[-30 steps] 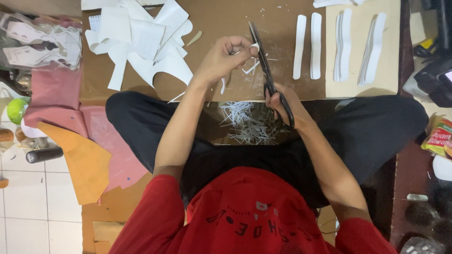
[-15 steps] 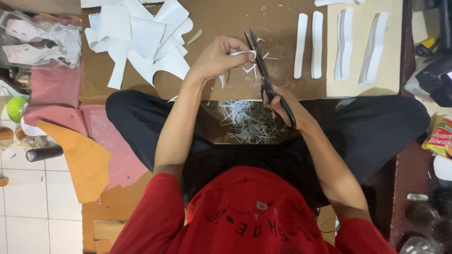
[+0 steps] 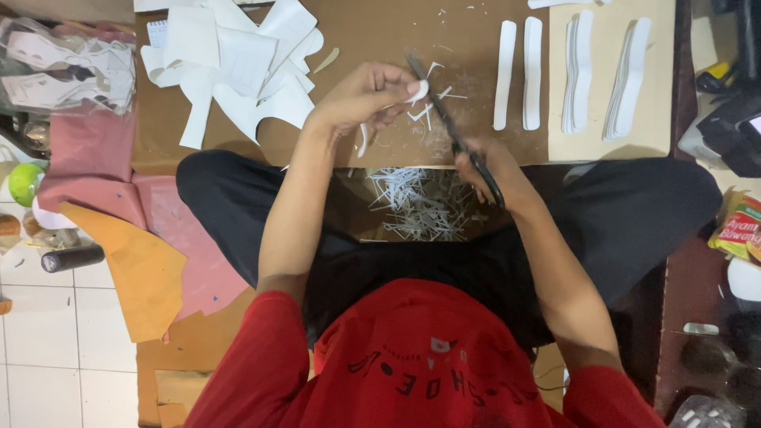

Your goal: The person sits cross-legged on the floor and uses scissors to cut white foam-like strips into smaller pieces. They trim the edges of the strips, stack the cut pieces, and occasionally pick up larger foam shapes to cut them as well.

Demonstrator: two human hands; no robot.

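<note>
I sit cross-legged on the floor in a red shirt and black trousers. My left hand (image 3: 366, 97) pinches a small white paper piece (image 3: 418, 89) above a brown cardboard sheet (image 3: 372, 36). My right hand (image 3: 483, 162) grips the black handles of a pair of scissors (image 3: 452, 131), whose blades point up toward the paper piece and meet it. A heap of thin white paper trimmings (image 3: 416, 204) lies between my legs.
Loose white paper offcuts (image 3: 238, 55) lie at the upper left of the cardboard. Long white cut strips (image 3: 517, 73) and stacks of them (image 3: 604, 75) rest at the upper right. Pink and orange sheets (image 3: 151, 246) lie left. A black roller (image 3: 71, 257) sits on the tiles.
My left hand has turned the paper piece slightly and the scissors have shifted a little down and left, with the blades staying at the piece's edge.
</note>
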